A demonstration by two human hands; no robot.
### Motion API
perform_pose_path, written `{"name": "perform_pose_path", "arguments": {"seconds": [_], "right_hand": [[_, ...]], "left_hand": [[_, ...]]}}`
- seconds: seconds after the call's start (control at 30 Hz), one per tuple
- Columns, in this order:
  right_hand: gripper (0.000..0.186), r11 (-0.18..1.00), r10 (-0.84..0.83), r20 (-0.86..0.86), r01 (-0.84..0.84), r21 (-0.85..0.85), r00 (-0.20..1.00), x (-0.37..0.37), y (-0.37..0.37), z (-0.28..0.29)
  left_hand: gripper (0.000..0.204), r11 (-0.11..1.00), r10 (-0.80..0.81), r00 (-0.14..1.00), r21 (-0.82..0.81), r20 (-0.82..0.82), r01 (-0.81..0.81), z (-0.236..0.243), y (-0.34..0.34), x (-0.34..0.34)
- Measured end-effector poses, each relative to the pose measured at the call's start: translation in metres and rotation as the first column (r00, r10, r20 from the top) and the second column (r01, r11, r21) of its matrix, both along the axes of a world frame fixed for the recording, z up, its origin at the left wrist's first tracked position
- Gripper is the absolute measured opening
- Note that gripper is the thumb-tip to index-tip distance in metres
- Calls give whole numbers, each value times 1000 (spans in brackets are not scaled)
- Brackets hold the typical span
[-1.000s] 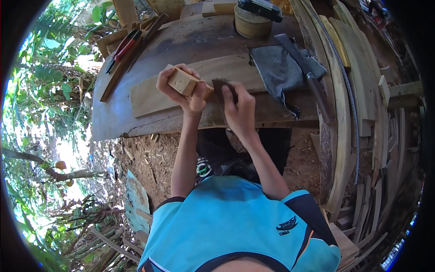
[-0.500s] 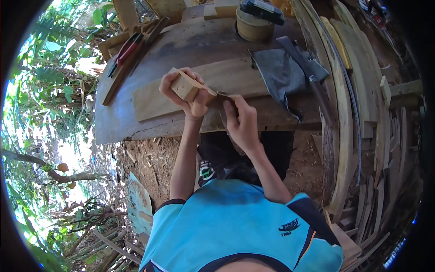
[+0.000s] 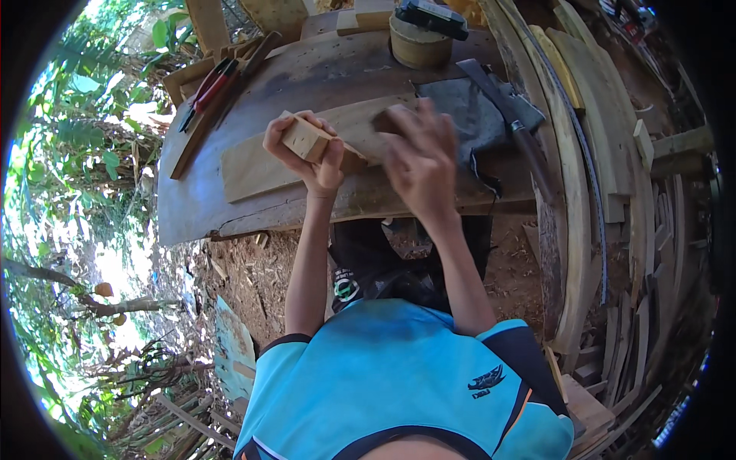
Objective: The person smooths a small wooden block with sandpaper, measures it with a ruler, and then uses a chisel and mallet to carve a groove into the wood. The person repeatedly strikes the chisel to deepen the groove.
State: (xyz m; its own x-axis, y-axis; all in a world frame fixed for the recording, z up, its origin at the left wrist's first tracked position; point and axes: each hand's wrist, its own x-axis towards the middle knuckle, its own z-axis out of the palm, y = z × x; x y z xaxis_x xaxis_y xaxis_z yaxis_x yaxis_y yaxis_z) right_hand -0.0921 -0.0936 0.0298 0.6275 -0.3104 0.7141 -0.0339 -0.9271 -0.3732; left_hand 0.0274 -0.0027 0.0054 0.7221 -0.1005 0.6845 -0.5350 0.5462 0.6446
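Through the head camera I am seeing red-handled pliers (image 3: 216, 83) resting on a wooden strip (image 3: 192, 146), on the counter (image 3: 330, 73) well to the left of my left grip (image 3: 322, 173). That grip is wrapping its fingers around a wooden block (image 3: 304, 141), while a flat board (image 3: 253, 165) is lying beneath. Just right of the block, my right grip (image 3: 424, 165) is blurring; its partly bent fingers are holding a dark brown sheet (image 3: 387, 121) at their tips, how tightly I cannot tell. Beyond it, a round tub (image 3: 420, 50) is standing under a black object (image 3: 431, 19). Right of that grip, a bladed tool (image 3: 526, 144) is lying across a grey cloth (image 3: 469, 115), and long planks (image 3: 571, 230) are running farther right.
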Motion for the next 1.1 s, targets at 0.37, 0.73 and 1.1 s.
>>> {"name": "perform_pose_path", "arguments": {"seconds": [0.37,0.73,1.1], "right_hand": [[40,677,339,96,-314,666,936,12,31,-27],[40,643,346,117,-326,693,931,6,36,-33],[39,662,296,138,-307,684,945,-3,37,-37]], "left_hand": [[57,993,120,992,13,33,-121,-1,-1,-5],[61,989,127,991,71,47,-130,-2,-1,-10],[59,977,195,976,69,97,-202,4,-4,-17]]}}
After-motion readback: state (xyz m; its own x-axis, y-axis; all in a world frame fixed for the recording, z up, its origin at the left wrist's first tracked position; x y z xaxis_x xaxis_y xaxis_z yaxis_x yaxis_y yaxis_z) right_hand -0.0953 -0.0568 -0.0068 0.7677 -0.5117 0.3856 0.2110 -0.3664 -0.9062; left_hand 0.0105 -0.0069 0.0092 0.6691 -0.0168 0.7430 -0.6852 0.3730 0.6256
